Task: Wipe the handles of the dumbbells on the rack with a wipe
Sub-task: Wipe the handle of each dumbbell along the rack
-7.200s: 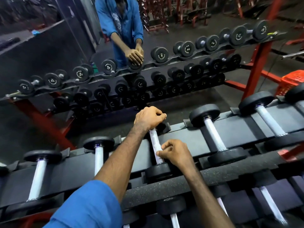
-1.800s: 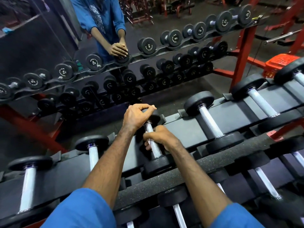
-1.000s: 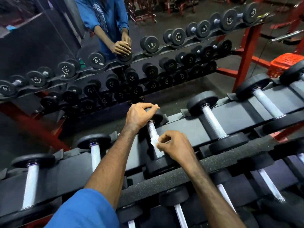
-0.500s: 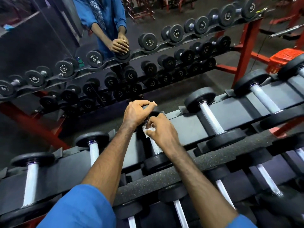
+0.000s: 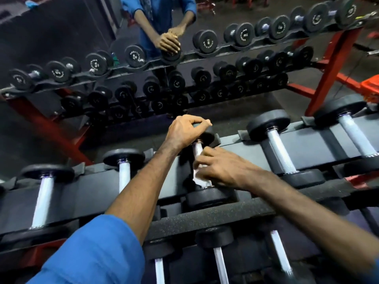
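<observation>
- Black metal dumbbell rack point(image 5: 307, 146), tiered, with red frame legs.
- Black round-headed dumbbell with a silver knurled handle point(image 5: 198, 148), on the top tier.
- Left hand point(image 5: 184, 130), curled over that dumbbell's far head.
- Right hand point(image 5: 221, 169), pinching a crumpled white wipe point(image 5: 200, 179) against the handle (near its lower end).
- Wall mirror point(image 5: 61, 37) behind, reflecting rack and person.

Nothing here is coming through clearly enough for me to read. The dumbbell heads in the mirror point(image 5: 208, 42) are showing pale printed marks on their round faces, perhaps a brand arc over a weight number, but they are blurring into smudges. The dumbbells on the rack in front of me point(image 5: 267, 124) are showing me no lettering.
</observation>
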A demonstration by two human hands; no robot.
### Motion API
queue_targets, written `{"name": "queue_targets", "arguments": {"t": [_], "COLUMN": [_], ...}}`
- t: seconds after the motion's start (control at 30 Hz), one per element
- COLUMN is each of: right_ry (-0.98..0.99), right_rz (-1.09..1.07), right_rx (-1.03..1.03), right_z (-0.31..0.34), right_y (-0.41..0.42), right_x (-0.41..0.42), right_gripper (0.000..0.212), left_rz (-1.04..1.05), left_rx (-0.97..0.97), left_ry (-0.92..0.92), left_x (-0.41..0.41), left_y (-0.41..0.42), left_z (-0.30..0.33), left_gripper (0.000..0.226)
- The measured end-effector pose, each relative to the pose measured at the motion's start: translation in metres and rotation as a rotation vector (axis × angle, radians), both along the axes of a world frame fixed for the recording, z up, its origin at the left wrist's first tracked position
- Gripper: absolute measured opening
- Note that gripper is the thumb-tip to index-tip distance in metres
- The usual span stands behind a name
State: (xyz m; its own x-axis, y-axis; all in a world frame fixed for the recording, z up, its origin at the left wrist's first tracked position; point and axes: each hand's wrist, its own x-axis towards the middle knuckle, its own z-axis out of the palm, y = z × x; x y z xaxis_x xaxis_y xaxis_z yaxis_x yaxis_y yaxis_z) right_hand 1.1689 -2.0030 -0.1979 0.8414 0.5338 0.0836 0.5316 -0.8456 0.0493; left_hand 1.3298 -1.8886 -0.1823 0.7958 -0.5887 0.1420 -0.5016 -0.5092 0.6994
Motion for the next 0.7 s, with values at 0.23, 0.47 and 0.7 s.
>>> {"name": "queue_targets", "arguments": {"t": [0.23,0.47,0.7], "right_ry": [-0.082,-0.077,0.097], "right_rz": [0.27,0.157,0.114], "right_rx": [-0.402,-0.569,-0.572], "right_z": [0.02,0.023,0.035], "right_y": [-0.018,-0.007,-0.002], "right_x": [0.015,0.012,0.025], "right_gripper": [0.05,0.053,0.07], "left_rz": [0.019,0.018,0.021], "left_rx": [0.009,0.013,0.002], "left_ry": [0.016,-0.003,-0.023], "left_x": [0.003,0.006,0.009], "left_y": [-0.001,0.0,0.003], "left_z": [-0.003,-0.002,-0.004], "left_gripper": [0.032,0.024,0.026]}}
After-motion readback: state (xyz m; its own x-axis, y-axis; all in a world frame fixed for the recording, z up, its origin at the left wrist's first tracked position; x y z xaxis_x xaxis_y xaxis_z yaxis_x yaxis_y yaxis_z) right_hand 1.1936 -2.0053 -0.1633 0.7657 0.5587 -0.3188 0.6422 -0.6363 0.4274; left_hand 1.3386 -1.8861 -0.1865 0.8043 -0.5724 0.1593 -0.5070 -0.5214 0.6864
